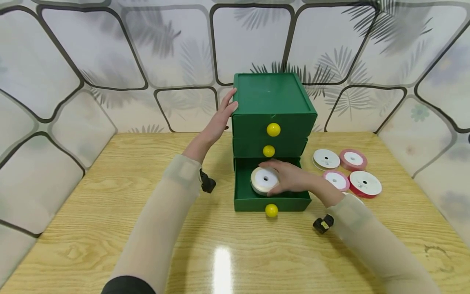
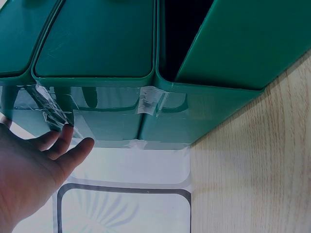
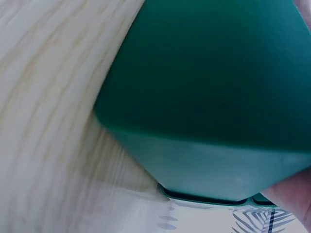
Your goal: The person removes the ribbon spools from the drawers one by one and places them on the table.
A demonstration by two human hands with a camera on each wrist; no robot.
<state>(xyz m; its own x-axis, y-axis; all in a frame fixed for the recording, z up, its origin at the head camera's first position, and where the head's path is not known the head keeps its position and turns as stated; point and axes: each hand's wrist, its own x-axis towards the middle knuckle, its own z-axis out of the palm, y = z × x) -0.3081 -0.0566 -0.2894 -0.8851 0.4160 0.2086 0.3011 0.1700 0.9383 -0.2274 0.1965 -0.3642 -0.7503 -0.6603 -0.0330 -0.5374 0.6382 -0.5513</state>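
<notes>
A green drawer cabinet (image 1: 273,94) with yellow round knobs stands on the table, its bottom drawer (image 1: 271,204) pulled out. My right hand (image 1: 291,176) reaches into that drawer and grips a cream ribbon spool (image 1: 263,179) with a white face, thumb and fingers around its right side. In the right wrist view the drawer's green outer wall (image 3: 209,73) hides the spool and most of the hand. My left hand (image 1: 224,116) rests its straight fingers on the cabinet's left side near the top; the left wrist view shows the fingertips at the taped side panel (image 2: 102,111).
Right of the cabinet lie several ribbon spools: a white one (image 1: 326,158), a dusty pink one (image 1: 353,159), a pink one (image 1: 335,180) and a red one (image 1: 365,183). Another is partly hidden behind the right forearm. Patterned panels (image 1: 187,49) rise behind the wooden table (image 1: 92,212).
</notes>
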